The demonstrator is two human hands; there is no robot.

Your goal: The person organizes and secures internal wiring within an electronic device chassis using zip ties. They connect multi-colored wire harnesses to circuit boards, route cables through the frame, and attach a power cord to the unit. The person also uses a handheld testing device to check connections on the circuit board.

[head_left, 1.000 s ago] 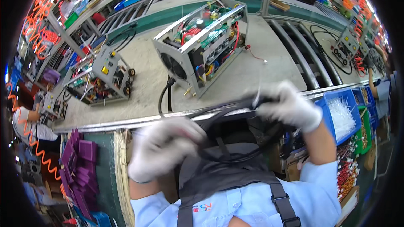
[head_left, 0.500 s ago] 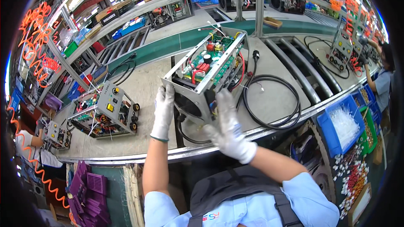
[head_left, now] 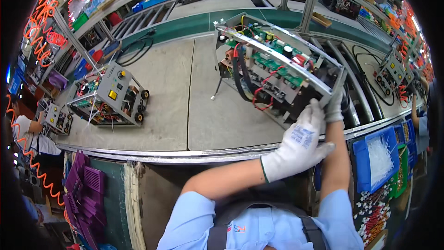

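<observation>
An open metal machine chassis (head_left: 291, 60) with green circuit boards, wires and black cables stands slanted on the worktable (head_left: 231, 132). Its right end lies nearest my hands. In a white glove, my left hand (head_left: 300, 141) rests fingertips against the near lower corner of that end, fingers stretched out and thumb apart. My right hand (head_left: 336, 104), also gloved, lies along the right end panel with its fingers pointing up; part of it is hidden behind the panel edge and my left hand. A loose wire hangs from the chassis' left side.
A second machine (head_left: 111, 95) with a grey knob panel stands to the left. Steel rollers (head_left: 360, 92) run at the right, beyond the chassis. Blue bin (head_left: 379, 159) of clear ties sits below right; purple plastic trays (head_left: 85, 190) lie lower left. Other people work at both sides.
The chassis has turned so its hand-side end now points right, and it sits further right. My hands moved right with it; my left arm now reaches across. The coiled black cable is out of sight.
</observation>
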